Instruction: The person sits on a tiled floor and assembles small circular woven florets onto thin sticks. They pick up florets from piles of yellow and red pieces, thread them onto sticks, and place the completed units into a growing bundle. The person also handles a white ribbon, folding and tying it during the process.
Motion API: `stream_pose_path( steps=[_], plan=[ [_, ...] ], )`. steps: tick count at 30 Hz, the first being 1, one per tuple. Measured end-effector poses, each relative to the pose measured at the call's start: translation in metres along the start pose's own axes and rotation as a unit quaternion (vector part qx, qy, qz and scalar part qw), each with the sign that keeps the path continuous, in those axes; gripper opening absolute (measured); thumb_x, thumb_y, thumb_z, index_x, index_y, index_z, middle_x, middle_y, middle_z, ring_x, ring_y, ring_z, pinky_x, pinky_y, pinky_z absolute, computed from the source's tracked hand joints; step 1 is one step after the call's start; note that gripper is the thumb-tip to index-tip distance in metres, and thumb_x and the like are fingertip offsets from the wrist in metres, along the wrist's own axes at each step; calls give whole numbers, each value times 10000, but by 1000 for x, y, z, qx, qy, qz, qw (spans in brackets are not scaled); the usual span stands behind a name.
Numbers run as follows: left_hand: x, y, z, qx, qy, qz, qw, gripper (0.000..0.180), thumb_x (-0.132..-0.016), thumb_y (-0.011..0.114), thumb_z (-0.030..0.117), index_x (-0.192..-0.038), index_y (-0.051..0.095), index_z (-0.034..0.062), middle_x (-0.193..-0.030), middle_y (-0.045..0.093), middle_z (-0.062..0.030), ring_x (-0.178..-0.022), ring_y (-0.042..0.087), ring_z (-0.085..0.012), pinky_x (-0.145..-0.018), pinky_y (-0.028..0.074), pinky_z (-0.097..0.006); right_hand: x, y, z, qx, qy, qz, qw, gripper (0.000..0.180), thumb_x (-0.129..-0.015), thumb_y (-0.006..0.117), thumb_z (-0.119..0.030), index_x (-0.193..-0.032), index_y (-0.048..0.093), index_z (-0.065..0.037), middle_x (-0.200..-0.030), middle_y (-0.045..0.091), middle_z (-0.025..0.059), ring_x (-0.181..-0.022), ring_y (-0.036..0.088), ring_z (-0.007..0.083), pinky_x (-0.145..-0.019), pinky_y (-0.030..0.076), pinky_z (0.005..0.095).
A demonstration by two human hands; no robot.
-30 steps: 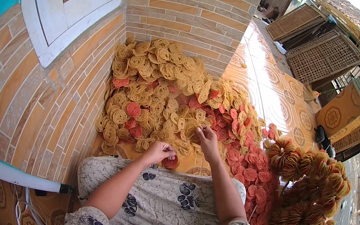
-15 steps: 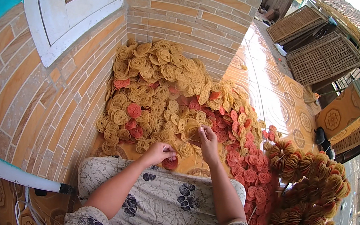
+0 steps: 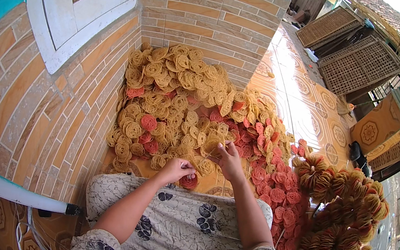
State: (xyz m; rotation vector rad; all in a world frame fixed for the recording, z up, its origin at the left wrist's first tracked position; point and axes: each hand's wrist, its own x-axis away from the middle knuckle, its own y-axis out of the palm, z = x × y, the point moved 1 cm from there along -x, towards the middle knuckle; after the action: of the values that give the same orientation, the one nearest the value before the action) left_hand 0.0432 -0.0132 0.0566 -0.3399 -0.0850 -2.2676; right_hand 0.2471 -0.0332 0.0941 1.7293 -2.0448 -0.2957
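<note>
My right hand (image 3: 230, 165) pinches a lacy yellow disc (image 3: 214, 145), which looks like a dried noodle cracker. The disc stands tilted above the near part of a pile. Lower and to the left, my left hand (image 3: 176, 171) is closed, thumb against fingers, beside a red disc (image 3: 188, 180). What lies between its fingertips is too small to make out; it may be a thin string. Loose yellow discs (image 3: 151, 69) lie heaped before me, mixed with red discs (image 3: 280, 196) mostly on the right side.
Bunches of threaded yellow and red discs (image 3: 336, 240) lie at the right. Patterned cloth (image 3: 183, 223) covers my lap. A tiled wall (image 3: 202, 17) and a white door (image 3: 85, 5) bound the left and far sides. Woven racks (image 3: 363, 65) stand at the far right.
My right hand has dipped slightly toward me, and the yellow disc in it has tilted. My left hand has barely moved.
</note>
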Motion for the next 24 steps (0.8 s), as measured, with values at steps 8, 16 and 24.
stream_pose_path(
  steps=[8,16,24],
  plan=[
    [1,2,1,-10,4,-15,1000,150,-891,657,107,-956,664,-28,-847,707,-75,-772,646,-99,-715,502,-237,-2,-3,2,-17,7,9,1000,86,-989,483,-142,-1037,439,-86,-1068,577,75,-1017,611,223,-871,531,476],
    [1,1,0,14,15,-13,1000,144,-893,652,100,-960,663,-27,-860,705,-73,-779,647,-102,-722,501,-237,0,-4,-4,-131,59,-38,989,338,-1016,378,-253,-1272,423,-37,-1232,551,137,-1147,561,302,-979,466,529],
    [3,1,2,16,17,-13,1000,148,-899,640,93,-968,653,-37,-870,702,-82,-797,647,-110,-736,505,-243,4,3,-12,-155,78,-25,985,272,-999,353,-221,-1151,492,-43,-1204,564,169,-1151,539,309,-1022,414,559]
  ],
)
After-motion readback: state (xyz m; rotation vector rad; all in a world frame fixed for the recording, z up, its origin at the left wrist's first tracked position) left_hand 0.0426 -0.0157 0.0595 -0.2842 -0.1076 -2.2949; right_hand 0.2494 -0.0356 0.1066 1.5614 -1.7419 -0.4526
